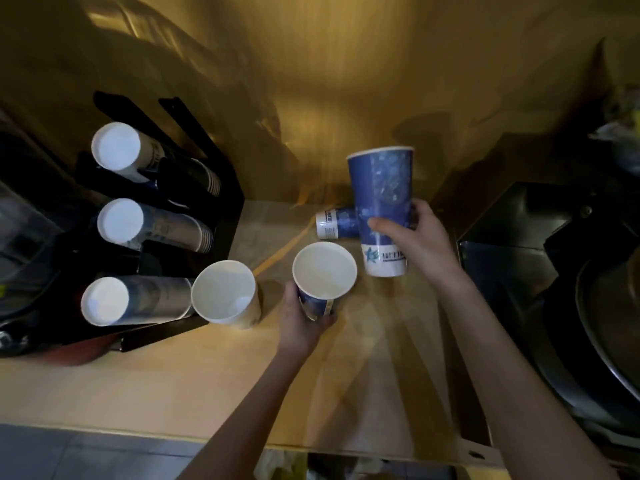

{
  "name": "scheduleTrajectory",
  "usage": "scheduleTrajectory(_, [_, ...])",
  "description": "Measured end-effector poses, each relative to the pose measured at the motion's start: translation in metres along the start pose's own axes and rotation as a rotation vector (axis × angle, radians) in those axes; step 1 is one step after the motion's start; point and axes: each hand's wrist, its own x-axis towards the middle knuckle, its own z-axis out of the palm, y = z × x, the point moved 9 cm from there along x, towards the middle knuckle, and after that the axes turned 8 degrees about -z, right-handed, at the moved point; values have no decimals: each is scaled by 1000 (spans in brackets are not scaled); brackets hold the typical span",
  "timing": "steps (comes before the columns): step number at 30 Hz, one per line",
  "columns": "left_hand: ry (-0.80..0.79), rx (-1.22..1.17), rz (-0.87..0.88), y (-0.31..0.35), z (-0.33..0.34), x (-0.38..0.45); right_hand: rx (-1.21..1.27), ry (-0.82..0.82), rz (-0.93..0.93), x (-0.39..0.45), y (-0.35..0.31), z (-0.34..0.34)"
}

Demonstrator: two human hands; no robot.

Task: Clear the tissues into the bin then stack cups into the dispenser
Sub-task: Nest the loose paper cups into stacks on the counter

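My left hand (304, 323) grips a blue paper cup (323, 275) upright, its white inside facing me. A tall blue cup (382, 202) with a white base band is held by my right hand (412, 233), lifted over the counter. Behind that one another blue cup (334, 223) lies on its side on the wooden counter (207, 375). A further cup (225, 292) stands upright beside the black cup dispenser (221, 188) at left. The dispenser's three slots hold stacks of cups, white bottoms toward me: top (116, 146), middle (120, 221), bottom (105, 301).
A black bin-like container (519, 244) with a dark metal bowl (609, 327) sits at the right. The counter's front edge (242, 441) runs along the bottom, with crumpled white paper (280, 462) below it. A yellowish wall backs the counter.
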Motion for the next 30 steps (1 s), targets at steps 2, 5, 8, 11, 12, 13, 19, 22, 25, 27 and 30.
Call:
scheduleTrajectory(2, [-26, 26, -19, -7, 4, -2, 72, 8, -44, -5, -18, 0])
scheduleTrajectory(5, [-44, 50, -31, -20, 8, -4, 211, 17, -98, -15, -35, 5])
scheduleTrajectory(8, [-56, 65, -7, -23, 7, -2, 345, 20, -150, -28, -39, 16])
scheduleTrajectory(11, [-63, 89, 8, -23, 8, -1, 293, -29, -163, -45, -24, 35])
scheduleTrajectory(12, [-66, 92, 7, -23, 8, 0, 190, -47, -174, -50, -18, 40])
scheduleTrajectory(13, [-71, 95, 7, -24, 9, 0, 98, -69, -193, -54, -12, 44])
scheduleTrajectory(19, [-44, 137, 48, -22, 7, 0, -235, -210, -281, -64, 17, 67])
scheduleTrajectory(22, [-44, 139, 54, -20, 6, 0, -201, -247, -215, -65, 30, 71])
scheduleTrajectory(25, [-59, 109, 40, -20, 6, 0, -112, -252, -203, -68, 30, 72])
scheduleTrajectory(27, [-64, 118, 35, -20, 6, -1, -147, -266, -227, -71, 29, 74])
scheduleTrajectory(30, [-73, 150, 29, -23, 7, 0, -227, -272, -191, -72, 34, 73])
